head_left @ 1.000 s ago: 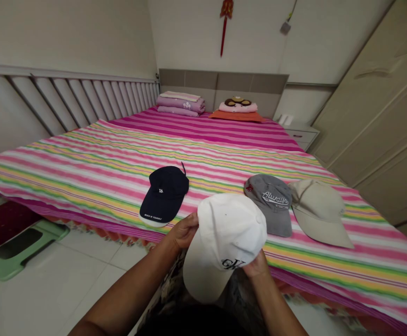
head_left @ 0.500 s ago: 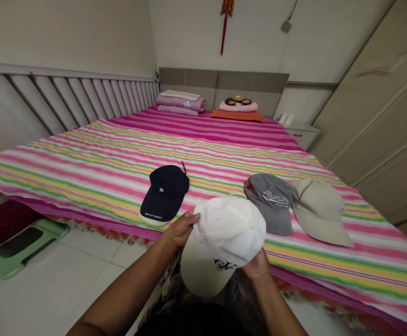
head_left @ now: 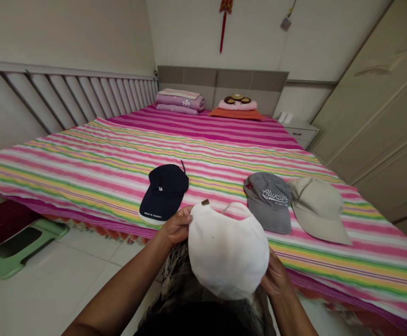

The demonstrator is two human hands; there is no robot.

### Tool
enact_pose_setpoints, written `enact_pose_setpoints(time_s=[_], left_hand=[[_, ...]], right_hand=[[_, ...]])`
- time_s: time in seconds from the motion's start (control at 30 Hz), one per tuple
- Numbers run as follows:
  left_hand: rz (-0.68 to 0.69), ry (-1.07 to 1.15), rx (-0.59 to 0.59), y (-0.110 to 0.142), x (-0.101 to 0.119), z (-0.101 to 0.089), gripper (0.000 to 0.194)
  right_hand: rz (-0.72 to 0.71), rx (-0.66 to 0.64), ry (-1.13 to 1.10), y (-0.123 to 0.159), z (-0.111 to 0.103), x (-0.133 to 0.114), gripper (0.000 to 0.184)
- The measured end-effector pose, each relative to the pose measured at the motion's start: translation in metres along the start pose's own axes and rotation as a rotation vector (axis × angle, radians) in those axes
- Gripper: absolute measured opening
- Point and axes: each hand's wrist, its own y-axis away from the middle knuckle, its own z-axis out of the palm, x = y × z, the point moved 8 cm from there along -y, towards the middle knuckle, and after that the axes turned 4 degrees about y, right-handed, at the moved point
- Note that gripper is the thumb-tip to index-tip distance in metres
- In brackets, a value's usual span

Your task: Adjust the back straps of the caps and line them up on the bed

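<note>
Both my hands hold a white cap in front of my body, just short of the bed's near edge. My left hand grips its left side near the back strap. My right hand clasps its lower right side. The cap's back opening and small buckle face away from me, and its brim is hidden. On the striped bedsheet lie a navy cap to the left, a grey cap with white lettering to the right, and a beige cap beside the grey one.
Folded purple bedding and an orange-and-pink pillow sit at the headboard. A slatted rail runs along the bed's left side. A green stool stands on the tiled floor at left. Wardrobe doors line the right wall.
I have tipped the white cap so its brim and logo dropped out of sight and its back strap now shows on top. My right hand has slid lower on it.
</note>
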Motion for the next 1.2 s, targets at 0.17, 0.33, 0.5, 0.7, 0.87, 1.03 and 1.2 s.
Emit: enact_pose_setpoints(time_s=[0.17, 0.33, 0.5, 0.7, 0.87, 1.03, 1.2], left_hand=[[-0.02, 0.026, 0.041, -0.003, 0.002, 0.002, 0.032], [-0.083, -0.017, 0.037, -0.006, 0.001, 0.015, 0.03], [-0.108, -0.084, 0.033, -0.006, 0.001, 0.028, 0.025], [-0.126, -0.209, 0.076, 0.002, -0.001, 0.034, 0.025], [-0.14, -0.316, 0.083, 0.006, 0.001, 0.044, 0.026], [-0.151, -0.355, 0.056, 0.006, -0.001, 0.053, 0.026], [-0.147, -0.394, 0.066, 0.006, -0.002, 0.055, 0.03]], right_hand=[[0.019, -0.022, 0.053, 0.01, -0.006, -0.006, 0.031], [0.058, -0.136, 0.147, 0.015, 0.009, -0.018, 0.042], [0.137, -0.212, 0.29, 0.015, 0.028, -0.027, 0.036], [0.042, -0.228, 0.429, 0.012, 0.042, -0.045, 0.03], [-0.041, -0.209, 0.395, 0.013, 0.05, -0.055, 0.029], [-0.106, -0.175, 0.418, 0.019, 0.054, -0.065, 0.026], [-0.114, -0.128, 0.515, 0.021, 0.06, -0.069, 0.027]])
